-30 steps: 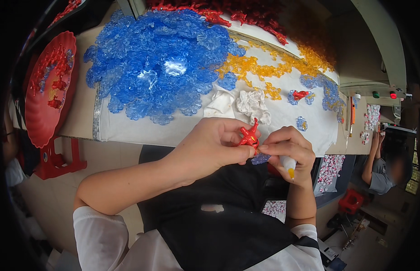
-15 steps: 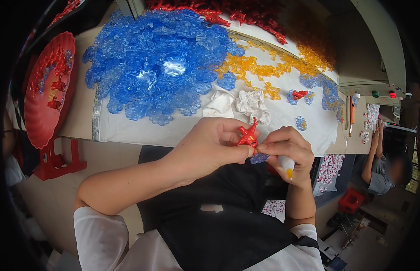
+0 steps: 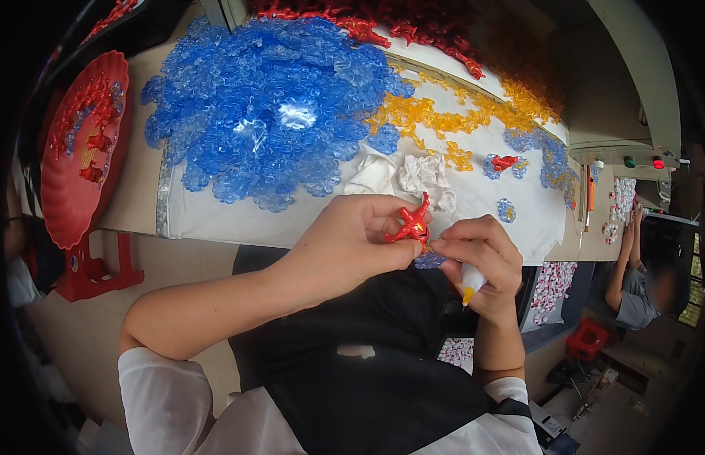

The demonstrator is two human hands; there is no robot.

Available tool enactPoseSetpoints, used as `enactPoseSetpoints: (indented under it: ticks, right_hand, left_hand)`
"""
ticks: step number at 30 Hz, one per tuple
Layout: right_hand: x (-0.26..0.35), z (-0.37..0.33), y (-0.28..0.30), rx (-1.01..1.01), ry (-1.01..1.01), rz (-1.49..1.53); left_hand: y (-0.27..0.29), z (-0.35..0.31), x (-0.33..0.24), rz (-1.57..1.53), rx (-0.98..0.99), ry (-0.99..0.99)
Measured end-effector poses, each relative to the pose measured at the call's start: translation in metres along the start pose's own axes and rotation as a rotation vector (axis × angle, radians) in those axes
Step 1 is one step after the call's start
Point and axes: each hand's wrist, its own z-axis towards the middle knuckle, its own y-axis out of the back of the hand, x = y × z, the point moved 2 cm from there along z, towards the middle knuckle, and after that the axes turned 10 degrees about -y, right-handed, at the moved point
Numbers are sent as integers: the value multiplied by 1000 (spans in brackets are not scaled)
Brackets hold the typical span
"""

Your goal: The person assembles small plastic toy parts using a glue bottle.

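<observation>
Between the thumb and fingers of my left hand [image 3: 365, 236] is a red plastic figure [image 3: 410, 225], held upright with a limb pointing up. A clear blue plastic piece [image 3: 429, 261] shows just under the figure, between both hands. My right hand [image 3: 485, 262] pinches at the figure's lower side with thumb and forefinger; what lies between those fingertips is mostly hidden. The same hand keeps a white glue bottle [image 3: 472, 282] with a yellow nozzle in its palm, nozzle tilted down. Both hands are just off the table's front edge, above my black apron [image 3: 352, 318].
A big heap of clear blue pieces [image 3: 269, 106] covers the table's left. Orange pieces [image 3: 436, 116] spread behind crumpled white tissue [image 3: 427, 180]. One red figure on a blue base [image 3: 504, 163] stands at right. A red scalloped tray [image 3: 60, 193] holds figures at far left.
The glue bottle has swung slightly to the left in my right hand, its nozzle lower. The red figure has tilted a little, and both hands stay close together.
</observation>
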Motion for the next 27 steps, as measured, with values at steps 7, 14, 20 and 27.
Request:
enactPoseSetpoints:
  ticks: [7,14,20,27]
  right_hand:
    - [-8,-2,0,11,-34,66]
    - [-9,1,-5,-4,-21,93]
    - [-2,8,-7,1,-4,59]
    - [13,3,-19,-91,25,-66]
  left_hand:
    - [-1,1,4,-16,-18,9]
    - [3,3,2,-48,-30,13]
    - [12,-4,-3,-47,-45,19]
    - [15,-10,0,186,9,-298]
